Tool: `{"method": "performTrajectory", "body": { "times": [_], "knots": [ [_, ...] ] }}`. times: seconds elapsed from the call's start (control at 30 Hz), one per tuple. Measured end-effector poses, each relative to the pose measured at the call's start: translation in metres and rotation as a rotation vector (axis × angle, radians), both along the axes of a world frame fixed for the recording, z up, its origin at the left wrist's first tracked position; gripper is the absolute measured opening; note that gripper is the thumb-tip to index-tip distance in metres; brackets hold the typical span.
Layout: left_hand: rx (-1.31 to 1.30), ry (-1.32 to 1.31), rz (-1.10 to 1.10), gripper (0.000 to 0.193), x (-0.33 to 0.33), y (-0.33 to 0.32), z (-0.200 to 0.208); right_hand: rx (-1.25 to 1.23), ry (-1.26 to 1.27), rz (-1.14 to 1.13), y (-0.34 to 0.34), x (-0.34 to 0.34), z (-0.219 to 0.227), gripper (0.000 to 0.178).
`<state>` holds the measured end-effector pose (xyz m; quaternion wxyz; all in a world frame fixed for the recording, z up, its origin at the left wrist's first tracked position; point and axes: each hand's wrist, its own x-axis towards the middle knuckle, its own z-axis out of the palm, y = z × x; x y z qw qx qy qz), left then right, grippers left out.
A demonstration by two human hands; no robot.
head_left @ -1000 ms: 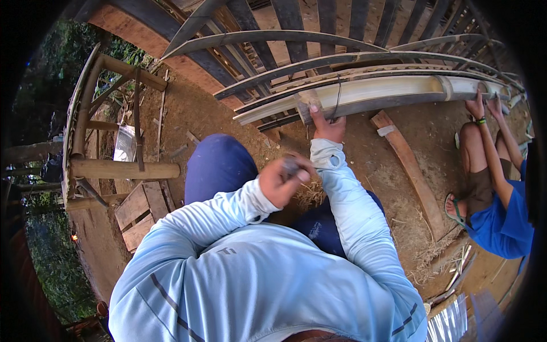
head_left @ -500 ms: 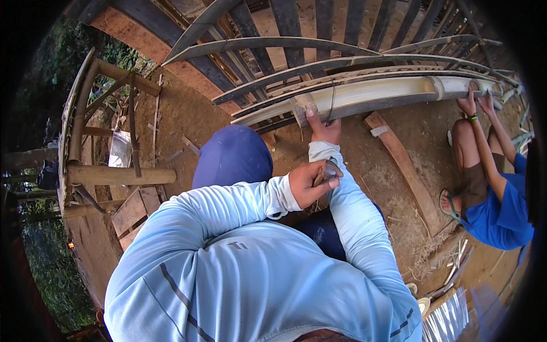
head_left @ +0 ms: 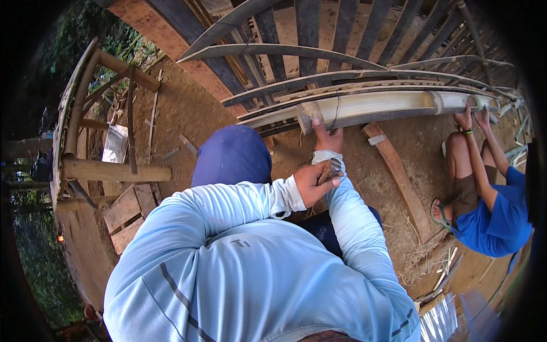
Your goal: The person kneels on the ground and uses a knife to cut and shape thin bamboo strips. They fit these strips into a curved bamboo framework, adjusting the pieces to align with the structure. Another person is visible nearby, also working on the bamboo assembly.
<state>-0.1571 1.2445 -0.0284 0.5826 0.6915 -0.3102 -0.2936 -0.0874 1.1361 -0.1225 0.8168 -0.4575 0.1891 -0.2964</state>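
A long split bamboo pole, pale on its hollow inside, lies along a slatted bamboo frame. My right hand grips its near left end, the thumb on top and the fingers underneath. A thin dark tie loops around the pole just right of that hand. My left hand is closed around a short tool with a brown and grey metal-looking end, held over my right forearm; its kind cannot be made out. A co-worker's hands hold the pole's far right end.
Behind the pole rises the slatted frame with curved bamboo strips. A loose plank lies on the dirt floor between me and the crouching co-worker. To the left stand a bamboo bench and a wooden crate.
The view has shifted a little, so the pole and frame sit slightly lower and to the right. Both my hands keep their holds, as do the co-worker's.
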Motion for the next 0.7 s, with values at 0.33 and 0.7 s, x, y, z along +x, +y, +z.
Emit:
{"method": "performTrajectory", "body": {
  "times": [0.33,0.7],
  "knots": [
    [-0.136,0.272,0.389,0.021,0.005,-0.012,-0.013,-0.235,0.107,-0.002,-0.014,-0.007,-0.001,0.045],
    [-0.188,0.524,0.679,0.022,0.016,-0.017,-0.047,-0.428,0.254,-0.008,-0.042,-0.062,0.013,0.022]
  ]
}}
